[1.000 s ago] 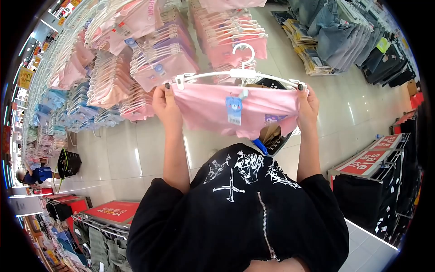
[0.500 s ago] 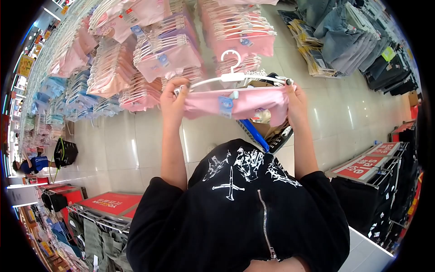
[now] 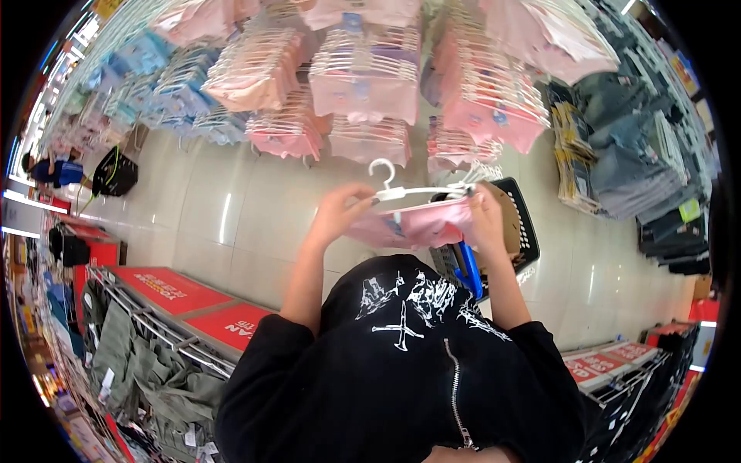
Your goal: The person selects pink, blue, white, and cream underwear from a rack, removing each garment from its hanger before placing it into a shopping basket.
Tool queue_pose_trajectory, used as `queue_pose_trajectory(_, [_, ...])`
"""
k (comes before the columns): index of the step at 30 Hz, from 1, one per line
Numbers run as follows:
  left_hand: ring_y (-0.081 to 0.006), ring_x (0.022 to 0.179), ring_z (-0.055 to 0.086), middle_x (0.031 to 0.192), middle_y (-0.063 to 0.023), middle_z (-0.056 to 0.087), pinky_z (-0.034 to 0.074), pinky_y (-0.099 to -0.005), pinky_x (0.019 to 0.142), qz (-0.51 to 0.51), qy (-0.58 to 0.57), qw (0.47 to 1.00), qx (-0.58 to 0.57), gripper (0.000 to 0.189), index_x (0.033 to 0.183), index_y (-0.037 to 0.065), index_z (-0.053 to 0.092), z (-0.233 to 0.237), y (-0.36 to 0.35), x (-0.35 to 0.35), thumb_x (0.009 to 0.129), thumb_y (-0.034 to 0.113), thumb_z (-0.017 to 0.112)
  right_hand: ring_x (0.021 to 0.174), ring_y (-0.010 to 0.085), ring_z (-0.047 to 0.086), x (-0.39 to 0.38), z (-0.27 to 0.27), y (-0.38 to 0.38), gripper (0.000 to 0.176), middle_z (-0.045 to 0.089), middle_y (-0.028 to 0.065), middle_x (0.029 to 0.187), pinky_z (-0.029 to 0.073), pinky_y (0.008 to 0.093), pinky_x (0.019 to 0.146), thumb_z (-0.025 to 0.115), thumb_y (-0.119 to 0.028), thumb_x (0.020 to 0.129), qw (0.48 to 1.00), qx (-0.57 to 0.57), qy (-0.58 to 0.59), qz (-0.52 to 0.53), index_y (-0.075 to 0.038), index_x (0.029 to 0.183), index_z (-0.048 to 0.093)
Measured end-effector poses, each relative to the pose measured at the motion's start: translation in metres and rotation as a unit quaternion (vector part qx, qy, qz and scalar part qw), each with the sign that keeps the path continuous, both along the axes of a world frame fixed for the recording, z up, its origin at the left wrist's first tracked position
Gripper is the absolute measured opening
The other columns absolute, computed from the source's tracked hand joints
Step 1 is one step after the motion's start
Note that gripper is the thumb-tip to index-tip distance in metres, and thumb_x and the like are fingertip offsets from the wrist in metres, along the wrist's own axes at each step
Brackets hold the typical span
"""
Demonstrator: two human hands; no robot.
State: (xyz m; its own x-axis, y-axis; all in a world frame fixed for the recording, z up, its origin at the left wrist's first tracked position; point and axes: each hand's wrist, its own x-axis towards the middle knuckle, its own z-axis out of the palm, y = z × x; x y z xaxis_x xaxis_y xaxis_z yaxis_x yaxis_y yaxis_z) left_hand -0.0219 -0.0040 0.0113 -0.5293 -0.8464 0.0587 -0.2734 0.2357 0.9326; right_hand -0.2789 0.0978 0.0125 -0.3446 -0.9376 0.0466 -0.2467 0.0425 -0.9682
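A pink garment (image 3: 432,222) hangs from a white plastic hanger (image 3: 392,192) in front of my chest. My left hand (image 3: 345,211) is closed at the hanger's left end, thumb and fingers pinching it and the garment's top edge. At the other end, my right hand (image 3: 486,220) is closed on the hanger and garment. The hanger's hook points up, and the garment sags between my hands, its lower part blurred. Just behind and below my right hand stands a black basket cart (image 3: 527,231) with a blue handle (image 3: 468,272), partly hidden by my arm.
Racks of pink clothes (image 3: 363,92) on white hangers stand ahead, with blue clothes (image 3: 181,92) to the left. Jeans (image 3: 641,162) hang at the right. Red sign-topped racks (image 3: 174,292) flank me. A person in blue (image 3: 58,171) is far left beside a black basket (image 3: 116,174).
My view has turned, so the racks sit lower and farther right. The hanger and garment have tilted and are less stretched out, with my left hand now closer to the hook.
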Motion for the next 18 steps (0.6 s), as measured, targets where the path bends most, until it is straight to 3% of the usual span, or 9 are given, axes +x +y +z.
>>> queue_pose_trajectory(2, [-0.0145,0.081,0.057,0.084,-0.0078,0.061,0.043,-0.0276,0.075,0.055,0.044,0.997,-0.020,0.019,0.094,0.000,0.059,-0.005,-0.004,0.007,0.078,0.011,0.057,0.076,0.0099,0.047,0.034,0.001,-0.018,0.026,0.053,0.0027,0.079,0.039,0.0235,0.069,0.043,-0.020,0.088,0.997,-0.043,0.011,0.057,-0.001,0.102,0.053])
queue_pose_trajectory(4, [-0.0153,0.082,0.057,0.085,-0.0075,0.061,0.043,-0.0272,0.075,0.124,0.106,0.987,-0.011,0.020,0.095,-0.001,0.058,-0.027,-0.013,0.020,0.080,0.012,0.055,0.078,0.0121,0.052,0.061,-0.003,-0.034,0.023,0.058,0.0070,0.083,0.041,0.0252,0.069,0.043,-0.016,0.087,0.991,-0.066,0.018,0.113,-0.002,0.103,0.052])
queue_pose_trajectory(7, [-0.0156,0.083,0.057,0.087,-0.0078,0.061,0.043,-0.0249,0.074,0.232,0.195,0.950,0.073,0.023,0.097,-0.003,0.057,-0.047,-0.028,0.044,0.082,0.013,0.053,0.071,0.0201,0.059,0.092,0.002,-0.050,0.024,0.060,0.0143,0.080,0.044,0.0298,0.063,0.047,-0.014,0.084,0.979,0.061,0.067,0.184,-0.007,0.107,0.050])
queue_pose_trajectory(10, [-0.0154,0.086,0.056,0.091,-0.0099,0.060,0.044,-0.0272,0.076,0.288,0.249,0.904,0.194,0.026,0.098,-0.003,0.056,-0.059,-0.044,0.078,0.085,0.019,0.052,0.071,0.0299,0.058,0.122,0.001,-0.069,0.027,0.058,0.0169,0.080,0.044,0.0323,0.063,0.049,-0.014,0.082,0.952,0.080,0.145,0.256,-0.008,0.108,0.050])
queue_pose_trajectory(11, [-0.0160,0.086,0.056,0.091,-0.0101,0.060,0.045,-0.0284,0.076,0.307,0.256,0.890,0.220,0.025,0.097,-0.003,0.055,-0.062,-0.048,0.087,0.084,0.018,0.053,0.071,0.0320,0.057,0.132,-0.011,-0.073,0.027,0.057,0.0177,0.082,0.044,0.0345,0.063,0.049,-0.014,0.082,0.953,0.012,0.134,0.270,-0.009,0.109,0.050])
queue_pose_trajectory(15, [-0.0188,0.088,0.057,0.091,-0.0108,0.060,0.047,-0.0331,0.077,0.363,0.266,0.845,0.289,0.022,0.094,-0.002,0.055,-0.078,-0.061,0.116,0.082,0.016,0.054,0.082,0.0245,0.057,0.157,-0.034,-0.093,0.032,0.057,0.0152,0.092,0.043,0.0306,0.072,0.049,-0.006,0.080,0.909,0.091,0.186,0.361,-0.005,0.113,0.048])
queue_pose_trajectory(18, [-0.0174,0.084,0.057,0.089,-0.0100,0.060,0.047,-0.0300,0.071,0.364,0.288,0.828,0.315,0.022,0.090,-0.004,0.057,-0.088,-0.079,0.127,0.079,0.015,0.057,0.082,0.0271,0.058,0.167,-0.047,-0.105,0.033,0.059,0.0142,0.089,0.045,0.0329,0.072,0.051,-0.009,0.080,0.922,0.066,0.097,0.370,-0.010,0.113,0.047])
